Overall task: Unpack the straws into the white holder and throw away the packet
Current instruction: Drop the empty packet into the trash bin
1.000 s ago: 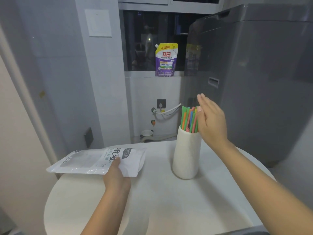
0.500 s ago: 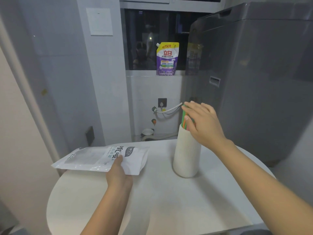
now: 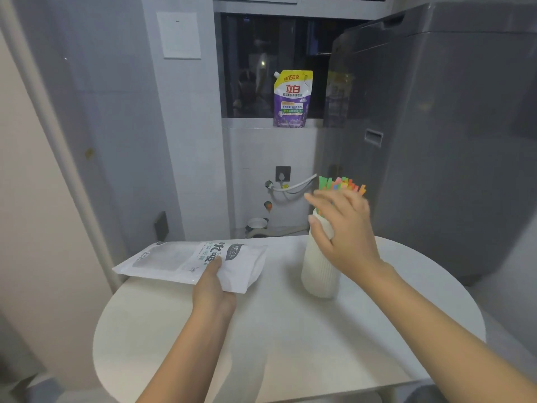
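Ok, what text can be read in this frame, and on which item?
"150克": yellow top of the purple pouch on the sill.
"立白": the pouch's white band.
Pouch's smaller lines: too small to read.
Packet held by the left hand: large Chinese print, partly covered and blurred; not reliably readable.

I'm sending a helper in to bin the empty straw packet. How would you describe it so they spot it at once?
Find the round white table beside the grey washing machine. At its back left edge lies the packet, flat and white with dark print, gripped by the left hand. Unlike the upright white holder of coloured straws, it lies flat.
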### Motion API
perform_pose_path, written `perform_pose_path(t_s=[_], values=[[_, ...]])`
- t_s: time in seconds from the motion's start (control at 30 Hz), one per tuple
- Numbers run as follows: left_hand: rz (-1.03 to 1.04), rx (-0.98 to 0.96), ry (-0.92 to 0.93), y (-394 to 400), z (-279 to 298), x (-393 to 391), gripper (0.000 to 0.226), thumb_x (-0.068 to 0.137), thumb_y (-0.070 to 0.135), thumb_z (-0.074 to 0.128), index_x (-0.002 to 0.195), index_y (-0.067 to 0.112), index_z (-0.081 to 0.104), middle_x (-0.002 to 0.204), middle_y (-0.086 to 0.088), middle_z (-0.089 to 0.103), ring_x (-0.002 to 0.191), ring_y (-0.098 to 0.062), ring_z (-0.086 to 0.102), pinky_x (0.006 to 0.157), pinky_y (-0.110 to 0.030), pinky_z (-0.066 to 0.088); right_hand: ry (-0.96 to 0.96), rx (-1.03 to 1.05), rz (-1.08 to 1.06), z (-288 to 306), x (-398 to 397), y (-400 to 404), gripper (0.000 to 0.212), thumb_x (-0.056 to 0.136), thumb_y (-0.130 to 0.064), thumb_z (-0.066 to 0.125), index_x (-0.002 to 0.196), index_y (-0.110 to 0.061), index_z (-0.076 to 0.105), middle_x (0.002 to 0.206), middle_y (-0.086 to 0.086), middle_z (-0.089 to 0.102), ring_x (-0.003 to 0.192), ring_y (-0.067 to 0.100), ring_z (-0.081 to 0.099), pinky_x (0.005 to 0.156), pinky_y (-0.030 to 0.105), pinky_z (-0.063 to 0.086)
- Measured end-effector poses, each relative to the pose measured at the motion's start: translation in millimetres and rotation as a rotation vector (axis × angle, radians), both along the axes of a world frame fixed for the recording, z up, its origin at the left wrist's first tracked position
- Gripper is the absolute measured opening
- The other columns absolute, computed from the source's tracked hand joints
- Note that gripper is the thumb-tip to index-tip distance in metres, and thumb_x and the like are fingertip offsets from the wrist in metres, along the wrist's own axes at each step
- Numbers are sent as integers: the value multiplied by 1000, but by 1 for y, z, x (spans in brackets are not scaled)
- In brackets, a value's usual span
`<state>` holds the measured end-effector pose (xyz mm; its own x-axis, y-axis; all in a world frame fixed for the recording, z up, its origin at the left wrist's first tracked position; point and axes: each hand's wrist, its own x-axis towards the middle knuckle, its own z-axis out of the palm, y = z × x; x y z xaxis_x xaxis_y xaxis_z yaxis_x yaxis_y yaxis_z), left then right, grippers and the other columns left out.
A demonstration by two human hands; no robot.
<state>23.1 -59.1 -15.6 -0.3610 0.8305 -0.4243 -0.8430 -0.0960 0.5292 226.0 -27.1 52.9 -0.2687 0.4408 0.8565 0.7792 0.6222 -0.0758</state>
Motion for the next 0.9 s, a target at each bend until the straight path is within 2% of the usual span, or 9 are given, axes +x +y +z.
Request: perform_pose_path(t_s=[0.1,0.23,0.33,0.43,0.5,0.6,0.67,0.77,0.9], values=[[-21,4,2,-10,8,2,41,92,3,55,133,6,52,130,-9,61,106,-24,61,87,-38,50,154,-394,173,-16,-24,-20,30,91,-26,52,115,-15,64,99,0,59,94,22,56,82,28,42],[-7,36,26,-31,14,-4,37,94,5,53,131,4,52,123,-11,63,95,-23,65,77,-38,51,366,-1050,209,-32,-62,-41,57,91,-45,49,142,-25,32,123,2,51,109,20,55,94,36,47],[20,74,94,-52,15,-12,36,96,8,52,131,2,51,120,-13,64,94,-24,66,85,-41,52,603,-1408,406,-32,-88,-53,65,89,-46,52,143,-23,24,98,-5,61,74,14,67,61,28,56],[17,117,153,-70,16,-20,39,97,11,50,134,3,48,130,-15,61,115,-28,61,101,-45,46,704,-1385,468,-33,-107,-58,56,90,-28,58,137,-16,31,84,2,62,58,16,60,52,27,51],[9,142,167,-84,19,-30,36,98,14,49,132,4,49,125,-14,64,113,-27,62,99,-45,47,697,-1376,481,-29,-120,-63,50,89,-13,59,132,-10,35,84,6,61,57,18,56,50,26,46],[67,131,185,-107,21,-57,20,96,15,51,115,10,57,95,-7,74,86,-20,71,85,-42,53,661,-1373,506,-25,-139,-73,46,87,-2,56,129,-6,39,78,7,56,50,17,49,49,25,43],[159,41,171,-123,17,-80,17,93,14,56,109,11,59,93,-6,72,84,-20,69,78,-39,56,616,-1360,512,-22,-149,-78,46,85,0,54,129,-6,40,75,7,56,48,17,47,51,25,43],[208,-154,164,-150,0,-112,1,90,14,61,89,13,60,78,-3,69,58,-12,67,47,-20,53,507,-1339,529,-20,-169,-87,47,83,0,51,128,-7,40,75,9,59,45,15,51,48,24,41],[197,-350,58,-191,-34,-131,15,85,15,68,78,12,55,48,-3,64,25,-8,54,35,-12,45,214,-1343,548,-26,-204,-108,51,82,-5,48,131,-11,37,76,8,62,51,16,57,50,24,42]])
